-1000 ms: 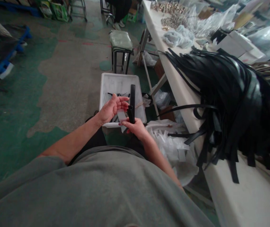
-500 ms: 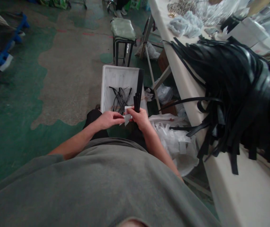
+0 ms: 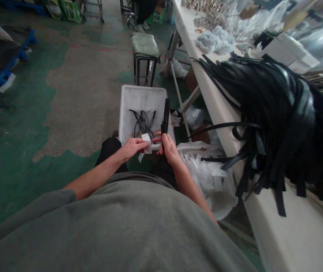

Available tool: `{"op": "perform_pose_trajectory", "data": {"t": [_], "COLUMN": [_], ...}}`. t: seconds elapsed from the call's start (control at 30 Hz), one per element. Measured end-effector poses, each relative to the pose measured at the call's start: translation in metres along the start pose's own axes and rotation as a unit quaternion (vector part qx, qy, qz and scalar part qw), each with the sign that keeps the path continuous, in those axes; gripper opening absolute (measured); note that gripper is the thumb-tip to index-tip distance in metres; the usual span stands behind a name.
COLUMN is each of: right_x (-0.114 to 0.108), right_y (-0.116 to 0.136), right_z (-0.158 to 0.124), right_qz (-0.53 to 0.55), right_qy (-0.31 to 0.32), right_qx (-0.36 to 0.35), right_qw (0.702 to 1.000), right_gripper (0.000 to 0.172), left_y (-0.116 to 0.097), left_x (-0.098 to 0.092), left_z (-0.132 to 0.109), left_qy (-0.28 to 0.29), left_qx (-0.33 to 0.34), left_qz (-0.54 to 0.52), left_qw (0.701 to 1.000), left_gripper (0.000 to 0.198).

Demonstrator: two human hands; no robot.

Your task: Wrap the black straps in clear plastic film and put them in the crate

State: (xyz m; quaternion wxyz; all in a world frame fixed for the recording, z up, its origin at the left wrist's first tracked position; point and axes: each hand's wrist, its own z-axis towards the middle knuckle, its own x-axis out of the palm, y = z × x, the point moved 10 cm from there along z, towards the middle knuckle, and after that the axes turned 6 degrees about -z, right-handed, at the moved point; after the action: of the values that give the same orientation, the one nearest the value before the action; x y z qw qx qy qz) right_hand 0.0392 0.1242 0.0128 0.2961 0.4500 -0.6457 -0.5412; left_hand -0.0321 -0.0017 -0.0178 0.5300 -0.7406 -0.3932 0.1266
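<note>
Between thumb and fingers, my left hand (image 3: 133, 148) pinches a small piece of white paper (image 3: 146, 142), with a loose scrap hanging below it. My right hand (image 3: 169, 148) is closed round a black strap (image 3: 166, 109) that stands upright and looks folded near the grip. The fingertips of that hand point towards the paper. Both hands are above my lap, at the near edge of a white plastic bin (image 3: 125, 99). Several thin dark strips (image 3: 142, 122) lie inside the bin.
A long white table (image 3: 215, 96) on the right bears a big heap of black straps (image 3: 277, 90). Below it hangs a plastic bag of white scraps (image 3: 215, 170). A padded stool (image 3: 145, 45) stands beyond the bin. Far off, a person's legs (image 3: 142, 15) show. Blue pallets (image 3: 5, 73) are at left.
The white paper has passed from between both hands into my left hand, which has drawn slightly left. My right hand keeps the black strap, now lower in view. The view has tilted a little.
</note>
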Motion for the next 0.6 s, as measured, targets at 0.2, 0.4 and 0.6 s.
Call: {"op": "perform_pose_trajectory", "data": {"t": [0.2,0.4,0.6], "right_x": [0.008,0.013,0.026], "right_y": [-0.022,-0.029,-0.036], "right_z": [-0.041,-0.061,-0.032], "right_qz": [0.014,0.068,0.147], "right_qy": [0.083,0.081,0.022], "right_qx": [0.026,0.068,0.087], "right_qw": [0.996,0.992,0.985], "right_gripper": [0.036,0.031,0.032], "left_y": [0.002,0.002,0.001], "left_x": [-0.02,-0.024,-0.012], "left_z": [0.009,0.01,0.009], "left_qy": [-0.066,-0.091,-0.086], "left_qx": [-0.059,-0.054,0.022], "left_qz": [-0.256,-0.296,-0.238], "left_qw": [0.963,0.949,0.967], "left_gripper": [0.019,0.018,0.034]}}
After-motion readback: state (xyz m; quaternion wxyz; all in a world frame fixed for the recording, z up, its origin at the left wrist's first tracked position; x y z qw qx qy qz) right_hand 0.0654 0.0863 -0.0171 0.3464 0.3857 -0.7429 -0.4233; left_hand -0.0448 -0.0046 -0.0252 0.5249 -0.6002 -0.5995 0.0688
